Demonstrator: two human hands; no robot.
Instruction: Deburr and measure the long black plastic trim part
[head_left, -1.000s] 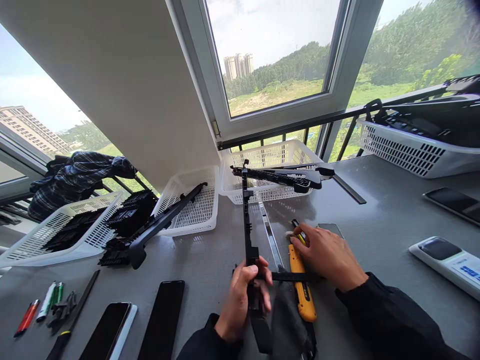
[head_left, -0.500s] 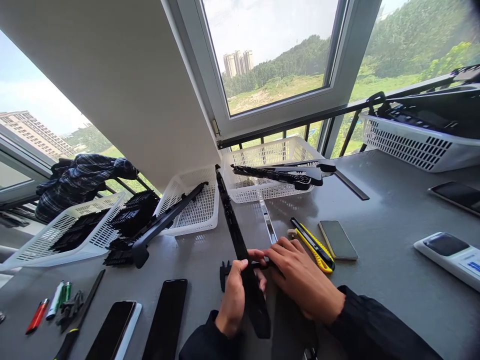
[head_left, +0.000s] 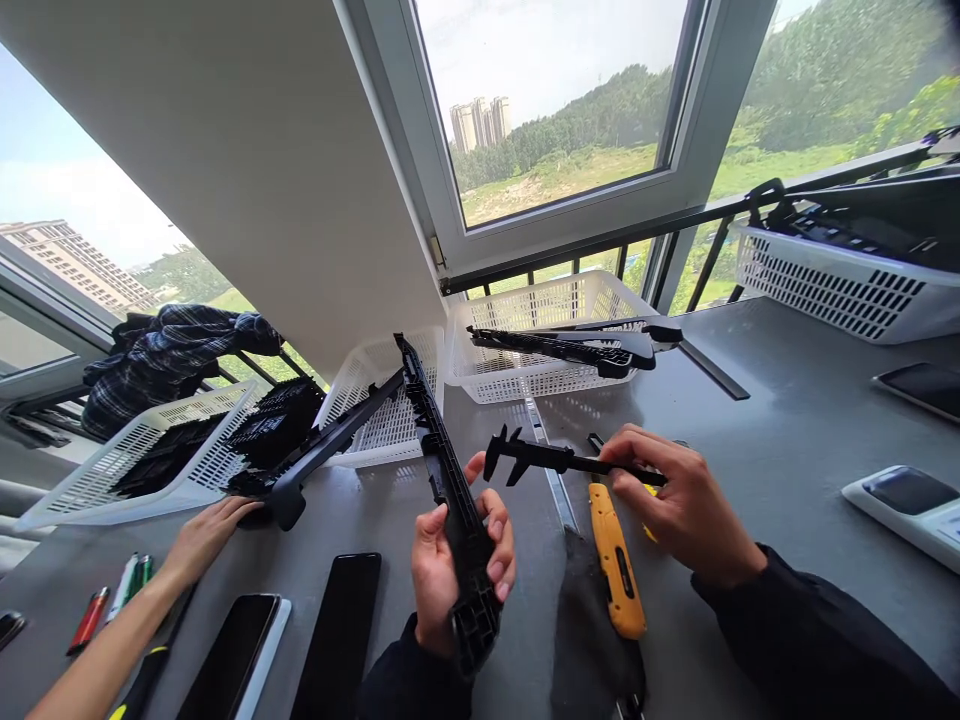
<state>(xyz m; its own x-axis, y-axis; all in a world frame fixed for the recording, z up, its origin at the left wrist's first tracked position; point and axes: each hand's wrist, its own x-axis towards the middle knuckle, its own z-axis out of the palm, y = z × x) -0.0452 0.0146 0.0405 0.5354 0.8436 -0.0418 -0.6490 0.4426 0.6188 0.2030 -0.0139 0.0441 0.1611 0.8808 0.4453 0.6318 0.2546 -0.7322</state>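
My left hand grips the lower part of a long black plastic part, its ribbed side showing and its far end reaching over a white basket. A black caliper is pinched in my right hand, its jaws pointing left near my left fingertips. Below the caliper lies an orange-handled tool on a dark cloth. A metal ruler passes beneath the caliper, and a yellow cutter is mostly hidden by my right hand.
Another person's hand touches black parts at the left. White baskets line the back, some holding black parts. Phones lie in front; lighters are at the left. A white device sits at the right.
My right hand has lifted the caliper up and to the right, away from the part. The long part has turned to show its ribs. Another person's arm has come in from the left.
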